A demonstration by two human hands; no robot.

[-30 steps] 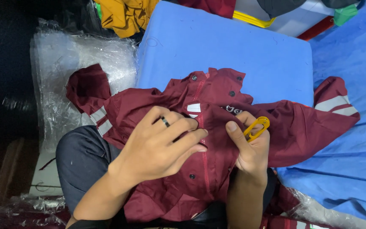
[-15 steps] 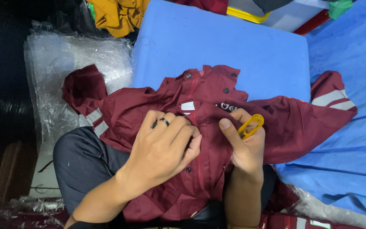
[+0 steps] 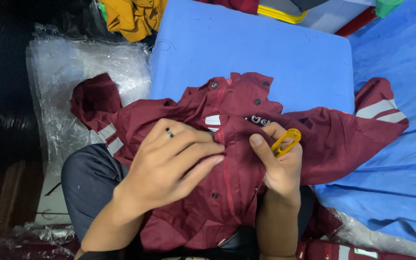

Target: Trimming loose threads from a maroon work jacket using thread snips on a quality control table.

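Head view: a maroon shirt point(image 3: 227, 144) lies across the person's lap and a blue padded table point(image 3: 251, 53). Left hand point(image 3: 169, 163), fingers pressed together, flattens the button placket; right hand point(image 3: 278, 161) pinches the fabric while holding yellow thread snips point(image 3: 286, 141). Step in hand appears to be trimming; careful blade placement follows.

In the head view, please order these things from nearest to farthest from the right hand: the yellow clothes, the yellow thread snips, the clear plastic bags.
From the right hand:
1. Yellow thread snips, held in this hand.
2. Clear plastic bags, far to the left, beside the blue cushion.
3. Yellow clothes, at the top left edge, slightly farther.
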